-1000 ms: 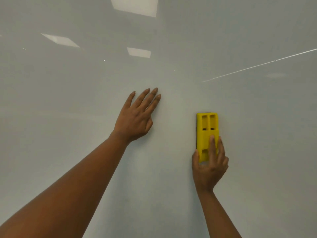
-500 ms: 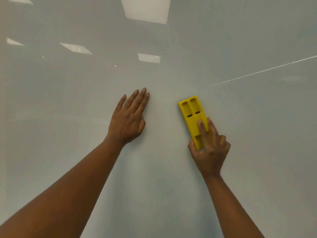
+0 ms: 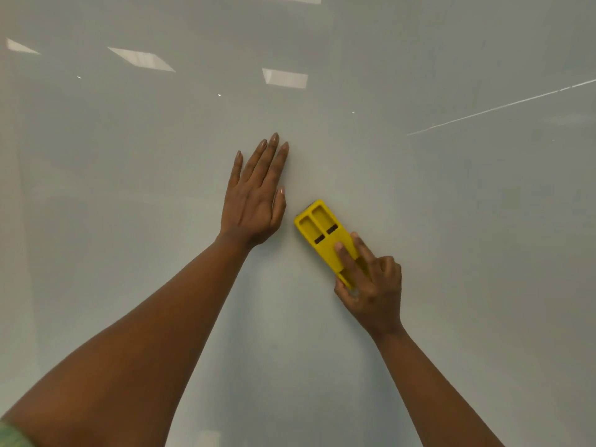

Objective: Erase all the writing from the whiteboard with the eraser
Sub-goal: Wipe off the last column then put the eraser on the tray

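A glossy whiteboard (image 3: 451, 253) fills the whole view; I see no writing on the part shown. A yellow plastic eraser (image 3: 319, 235) lies flat against the board near the middle, tilted with its top end to the left. My right hand (image 3: 371, 285) grips its lower end, two fingers laid along its back and the thumb on its left side. My left hand (image 3: 254, 201) rests flat on the board with straight fingers, just left of the eraser's top end and apart from it.
Ceiling lights (image 3: 283, 78) reflect in the upper part of the board. A thin bright line (image 3: 500, 106) runs slantwise across the upper right. A bit of green sleeve (image 3: 13, 437) shows at the bottom left corner.
My right hand has swept the eraser leftward toward my left hand and tilted its top end to the left. My left hand stays flat on the board.
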A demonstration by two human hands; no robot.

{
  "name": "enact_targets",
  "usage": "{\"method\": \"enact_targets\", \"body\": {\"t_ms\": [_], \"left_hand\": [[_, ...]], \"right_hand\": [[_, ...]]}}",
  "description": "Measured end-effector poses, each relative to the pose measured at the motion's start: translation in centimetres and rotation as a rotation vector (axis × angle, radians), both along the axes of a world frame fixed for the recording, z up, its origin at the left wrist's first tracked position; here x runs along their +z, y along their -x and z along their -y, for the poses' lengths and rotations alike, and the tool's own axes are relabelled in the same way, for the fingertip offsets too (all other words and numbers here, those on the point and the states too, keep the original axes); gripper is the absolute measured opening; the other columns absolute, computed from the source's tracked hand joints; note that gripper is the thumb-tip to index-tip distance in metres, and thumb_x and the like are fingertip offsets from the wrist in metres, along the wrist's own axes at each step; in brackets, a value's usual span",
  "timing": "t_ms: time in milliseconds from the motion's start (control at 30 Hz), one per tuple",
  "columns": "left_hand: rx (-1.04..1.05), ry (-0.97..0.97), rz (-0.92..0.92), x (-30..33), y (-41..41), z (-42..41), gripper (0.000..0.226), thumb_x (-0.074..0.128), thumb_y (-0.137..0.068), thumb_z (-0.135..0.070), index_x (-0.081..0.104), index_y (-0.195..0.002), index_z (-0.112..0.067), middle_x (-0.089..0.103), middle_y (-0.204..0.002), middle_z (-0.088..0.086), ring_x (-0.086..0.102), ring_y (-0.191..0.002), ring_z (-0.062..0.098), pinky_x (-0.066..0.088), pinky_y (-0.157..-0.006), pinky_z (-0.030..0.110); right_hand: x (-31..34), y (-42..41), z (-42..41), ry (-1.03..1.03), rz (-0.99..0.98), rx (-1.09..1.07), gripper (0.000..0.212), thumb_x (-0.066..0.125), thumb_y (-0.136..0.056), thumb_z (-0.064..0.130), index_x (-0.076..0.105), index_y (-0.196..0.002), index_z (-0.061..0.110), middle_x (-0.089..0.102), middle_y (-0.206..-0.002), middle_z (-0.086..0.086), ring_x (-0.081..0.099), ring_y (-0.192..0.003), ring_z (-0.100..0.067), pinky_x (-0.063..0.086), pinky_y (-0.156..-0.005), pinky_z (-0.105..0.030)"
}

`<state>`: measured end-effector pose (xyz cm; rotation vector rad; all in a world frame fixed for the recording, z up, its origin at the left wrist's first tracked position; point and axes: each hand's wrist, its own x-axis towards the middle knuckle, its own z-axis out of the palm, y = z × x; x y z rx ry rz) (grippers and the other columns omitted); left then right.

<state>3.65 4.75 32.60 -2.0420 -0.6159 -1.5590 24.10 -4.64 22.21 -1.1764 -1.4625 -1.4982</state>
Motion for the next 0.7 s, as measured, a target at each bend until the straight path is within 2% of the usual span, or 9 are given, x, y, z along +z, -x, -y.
{"method": "enact_targets", "body": {"t_ms": [167, 333, 500, 700], "left_hand": [[0.032, -0.004, -0.038, -2.5, 0.2, 0.1, 0.06, 0.031, -0.086, -0.019, 0.032, -0.144, -0.003, 0.029, -0.151, 0.016, 0.023, -0.141, 0.027, 0.012, -0.115, 0.048], [0.042, 0.008, -0.073, -4.7, 0.0, 0.3, 0.06, 0.031, -0.087, -0.019, 0.031, -0.145, -0.002, 0.03, -0.151, 0.015, 0.022, -0.141, 0.026, 0.01, -0.115, 0.047], [0.067, 0.027, -0.083, -7.4, 0.6, 0.6, 0.061, 0.032, -0.087, -0.019, 0.026, -0.145, -0.001, 0.027, -0.152, 0.016, 0.02, -0.141, 0.027, 0.01, -0.115, 0.048], [0.067, 0.04, -0.089, -11.3, 0.4, 1.1, 0.058, 0.032, -0.093, -0.025, 0.023, -0.145, -0.002, 0.028, -0.151, 0.017, 0.018, -0.141, 0.027, 0.01, -0.115, 0.046]], "right_hand": [[-3.8, -0.5, 1.3, 0.147, 0.021, 0.031, 0.066, 0.066, -0.071, 0.02, 0.044, -0.132, 0.027, 0.038, -0.14, 0.0, 0.038, -0.074, -0.02, 0.034, -0.069, -0.032], [-6.9, 0.2, 2.0, 0.286, 0.047, 0.075, 0.071, 0.061, -0.074, 0.017, 0.033, -0.138, 0.032, 0.037, -0.142, 0.004, 0.04, -0.077, -0.02, 0.037, -0.072, -0.029], [-7.8, 0.0, 3.7, 0.315, -0.074, 0.184, 0.068, 0.061, -0.075, 0.017, 0.035, -0.137, 0.026, 0.04, -0.141, 0.003, 0.045, -0.083, -0.02, 0.037, -0.077, -0.028], [-12.6, -0.2, 5.4, 0.405, -0.204, 0.244, 0.064, 0.059, -0.077, 0.019, 0.037, -0.136, 0.019, 0.045, -0.131, -0.003, 0.051, -0.099, -0.022, 0.04, -0.084, -0.03]]}}
